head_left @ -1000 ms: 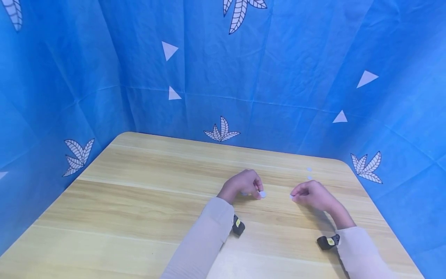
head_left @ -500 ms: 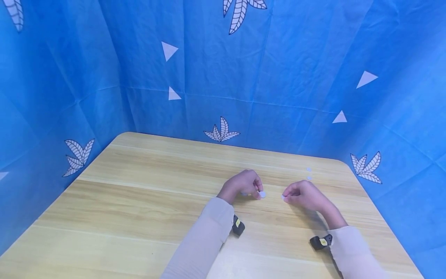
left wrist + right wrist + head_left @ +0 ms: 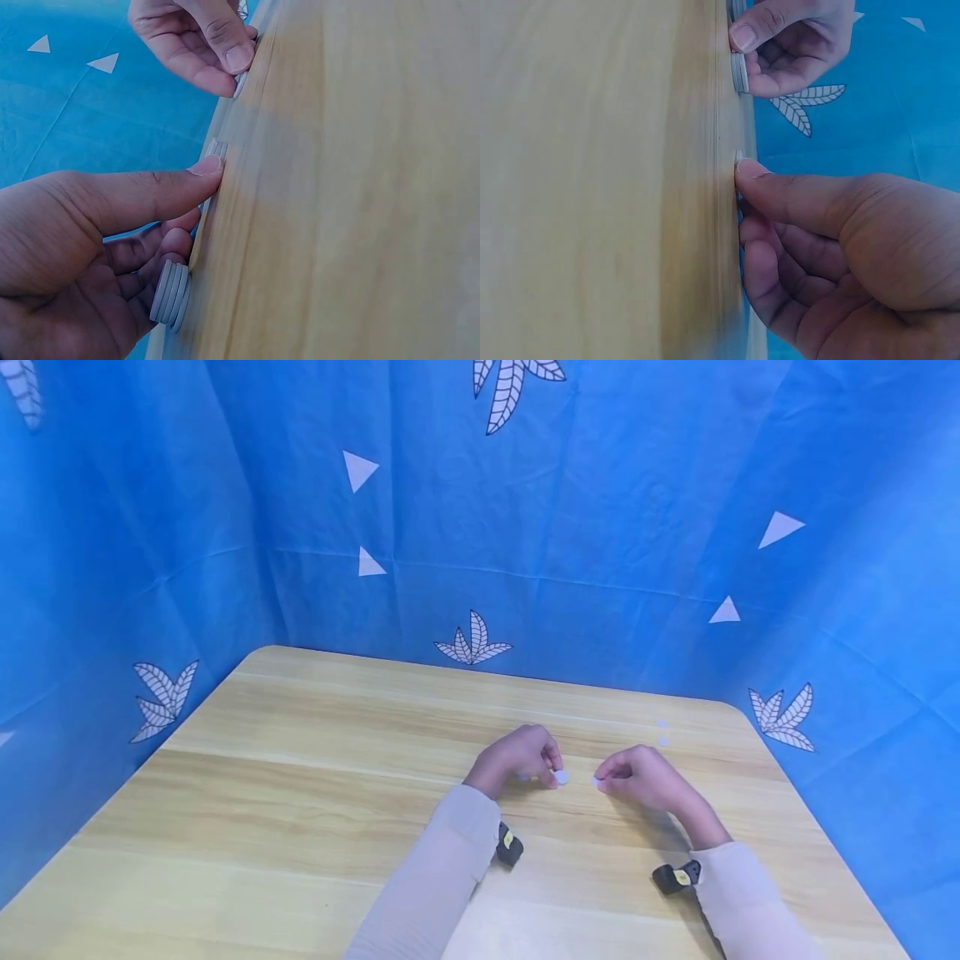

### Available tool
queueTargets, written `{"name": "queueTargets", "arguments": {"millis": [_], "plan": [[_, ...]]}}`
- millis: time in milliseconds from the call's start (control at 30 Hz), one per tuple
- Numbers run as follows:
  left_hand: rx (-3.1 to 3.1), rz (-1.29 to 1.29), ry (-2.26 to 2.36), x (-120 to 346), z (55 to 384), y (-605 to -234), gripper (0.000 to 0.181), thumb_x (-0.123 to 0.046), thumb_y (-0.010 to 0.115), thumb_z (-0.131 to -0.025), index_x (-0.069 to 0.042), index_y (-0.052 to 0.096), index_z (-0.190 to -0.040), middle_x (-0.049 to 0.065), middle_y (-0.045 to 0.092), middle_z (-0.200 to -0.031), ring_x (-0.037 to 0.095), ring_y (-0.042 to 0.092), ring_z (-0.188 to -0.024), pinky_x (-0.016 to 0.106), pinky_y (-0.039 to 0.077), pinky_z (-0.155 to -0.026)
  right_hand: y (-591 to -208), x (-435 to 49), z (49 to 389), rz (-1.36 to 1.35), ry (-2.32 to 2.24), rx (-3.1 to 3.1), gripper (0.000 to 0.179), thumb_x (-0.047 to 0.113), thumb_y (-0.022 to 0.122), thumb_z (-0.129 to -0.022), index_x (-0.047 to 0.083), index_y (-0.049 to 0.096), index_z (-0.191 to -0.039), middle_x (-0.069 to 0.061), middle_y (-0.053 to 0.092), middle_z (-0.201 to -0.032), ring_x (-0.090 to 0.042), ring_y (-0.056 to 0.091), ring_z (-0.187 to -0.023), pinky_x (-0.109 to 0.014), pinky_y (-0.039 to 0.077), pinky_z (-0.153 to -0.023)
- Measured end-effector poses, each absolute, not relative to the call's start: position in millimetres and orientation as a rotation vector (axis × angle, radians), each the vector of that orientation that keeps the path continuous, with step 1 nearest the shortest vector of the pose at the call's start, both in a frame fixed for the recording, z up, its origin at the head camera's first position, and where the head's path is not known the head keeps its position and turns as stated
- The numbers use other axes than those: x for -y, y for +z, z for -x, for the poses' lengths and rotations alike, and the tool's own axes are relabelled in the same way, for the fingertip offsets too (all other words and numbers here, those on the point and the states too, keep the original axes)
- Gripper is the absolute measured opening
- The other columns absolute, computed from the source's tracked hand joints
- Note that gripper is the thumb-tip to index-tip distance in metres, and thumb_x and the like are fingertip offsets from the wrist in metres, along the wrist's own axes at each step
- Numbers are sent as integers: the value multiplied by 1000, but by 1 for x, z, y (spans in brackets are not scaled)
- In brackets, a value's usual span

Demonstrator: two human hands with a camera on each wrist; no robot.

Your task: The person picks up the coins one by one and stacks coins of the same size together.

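My left hand (image 3: 527, 754) pinches a low stack of flat, pale round discs (image 3: 561, 777) between thumb and fingers, down at the tabletop. A taller stack of several discs (image 3: 171, 295) stands beside that hand's curled fingers, mostly covered by the hand in the head view. To the right, a small gap away, my right hand (image 3: 643, 774) holds one or more pale discs (image 3: 597, 782) by thumb and forefinger; in the right wrist view only the edge of the held disc (image 3: 739, 156) shows past the thumb. Whether these are coins or plain counters, I cannot tell.
Two more pale discs (image 3: 663, 742) lie on the wooden table (image 3: 315, 793), beyond the right hand. A blue patterned cloth (image 3: 465, 527) hangs behind the table and at both sides. Each forearm wears a black wrist camera (image 3: 510, 845).
My right hand has slid left with its disc, closing much of the gap to the left hand. The left hand stays at its stack. The head view has shifted slightly.
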State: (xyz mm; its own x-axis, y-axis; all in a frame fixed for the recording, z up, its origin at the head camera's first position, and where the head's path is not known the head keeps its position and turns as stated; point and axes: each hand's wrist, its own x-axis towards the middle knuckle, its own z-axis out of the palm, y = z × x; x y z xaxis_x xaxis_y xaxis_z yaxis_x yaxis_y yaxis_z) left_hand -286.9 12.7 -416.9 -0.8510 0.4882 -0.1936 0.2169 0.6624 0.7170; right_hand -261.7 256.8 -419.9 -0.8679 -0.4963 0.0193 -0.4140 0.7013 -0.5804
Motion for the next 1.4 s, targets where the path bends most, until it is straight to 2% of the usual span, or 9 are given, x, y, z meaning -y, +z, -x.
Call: {"name": "queueTargets", "arguments": {"millis": [433, 700, 833, 1000, 1167, 1400], "plan": [[-2520, -608, 1028, -11, 287, -415, 22, -17, 85, -69, -18, 70, -86, -7, 63, -83, 11, 56, -79, 24, 46, -72, -420, -257, 261, 711, -918, -2747, 11, 9, 72, -83, 13, 72, -92, 5, 70, -84, -11, 64, -76, -29, 51, -70], [-2522, -699, 1036, -25, 290, -414, 23, -18, 83, -73, -14, 71, -92, -7, 64, -80, 10, 59, -72, 24, 50, -62, -416, -256, 260, 664, -932, -2733, 11, 8, 73, -81, 10, 71, -92, 2, 69, -83, -13, 63, -73, -30, 51, -69], [-2540, -741, 1007, -35, 291, -413, 24, -18, 82, -73, -13, 71, -94, -8, 64, -78, 8, 60, -71, 22, 49, -63, -415, -256, 259, 652, -928, -2737, 10, 9, 73, -81, 9, 71, -91, 2, 68, -82, -13, 62, -74, -30, 51, -70], [-2559, -770, 963, -49, 290, -411, 22, -16, 82, -74, -13, 71, -93, -9, 63, -78, 8, 57, -70, 20, 47, -65, -417, -255, 262, 663, -949, -2730, 10, 8, 73, -80, 8, 71, -90, 1, 68, -81, -14, 62, -74, -31, 51, -71], [-2545, -723, 991, -61, 288, -412, 20, -10, 81, -73, -13, 71, -91, -5, 62, -77, 11, 57, -64, 23, 48, -61, -418, -255, 263, 669, -969, -2718, 9, 6, 73, -80, 6, 71, -89, -1, 69, -81, -14, 63, -76, -30, 51, -72], [-2571, -651, 976, -69, 287, -418, 16, -11, 81, -74, -15, 72, -87, -7, 62, -78, 10, 54, -68, 22, 47, -60, -418, -257, 262, 649, -988, -2714, 11, 3, 73, -79, 6, 71, -89, -2, 69, -83, -15, 64, -77, -29, 52, -73]]}}
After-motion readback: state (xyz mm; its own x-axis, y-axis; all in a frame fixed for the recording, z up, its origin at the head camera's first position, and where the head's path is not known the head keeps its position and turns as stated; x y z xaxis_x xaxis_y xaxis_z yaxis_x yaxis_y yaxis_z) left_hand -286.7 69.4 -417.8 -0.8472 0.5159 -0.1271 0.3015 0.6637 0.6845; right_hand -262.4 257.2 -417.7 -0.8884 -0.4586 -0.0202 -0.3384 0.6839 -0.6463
